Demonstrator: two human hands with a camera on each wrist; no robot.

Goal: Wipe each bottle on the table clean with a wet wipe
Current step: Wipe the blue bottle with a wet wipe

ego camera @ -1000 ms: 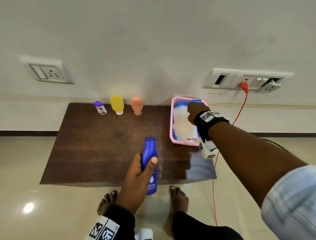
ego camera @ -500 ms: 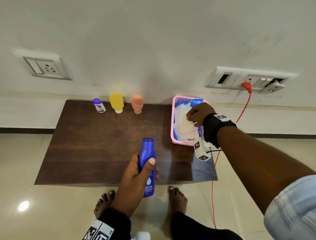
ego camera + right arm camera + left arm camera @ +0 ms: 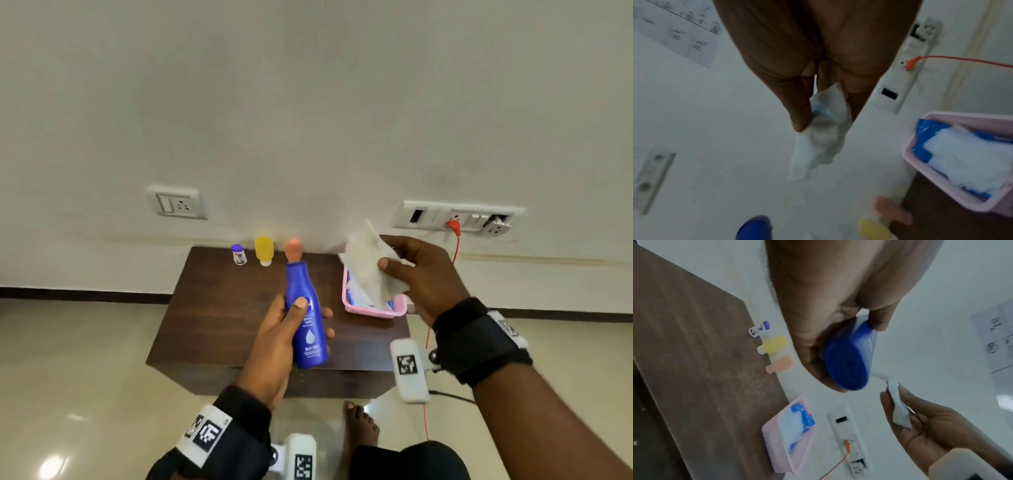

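1. Blue bottle [image 3: 306,315] is held upright above the tabletop [image 3: 219,318], nearest the viewer, its long axis vertical; the left hand [image 3: 277,346] is curled round its lower body.
2. Just right of the bottle and apart from it, a wet wipe [image 3: 371,270] is pinched by the right hand [image 3: 421,274], thumb against fingers.
3. Below the wipe, the pink basket [image 3: 376,310] is seen.
4. Beyond the bottle, three small bottles [image 3: 263,251] are lined along the far edge, judged unwiped.
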